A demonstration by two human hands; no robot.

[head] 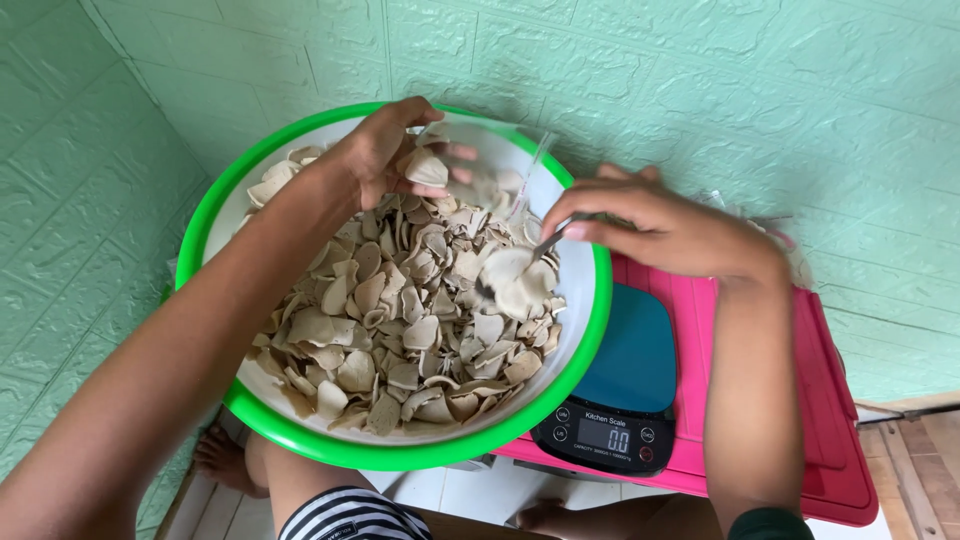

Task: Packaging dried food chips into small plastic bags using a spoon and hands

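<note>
Fingers [590,228] pinch a spoon [520,262], handle angled up-right, over chips [400,320].

Pale beige, thin curled dry chips [400,330] lie heaped in a round green-rimmed white plastic basin [590,310], tilted.

Glossy plastic is gleaming on the green-rimmed basin [590,330], smooth white inside. The crackers [400,330] are looking dry, matt and rough. The scale [625,385] is showing a smooth teal top and shiny black plastic front, sitting on a glossy pink plastic lid [830,420].
</note>
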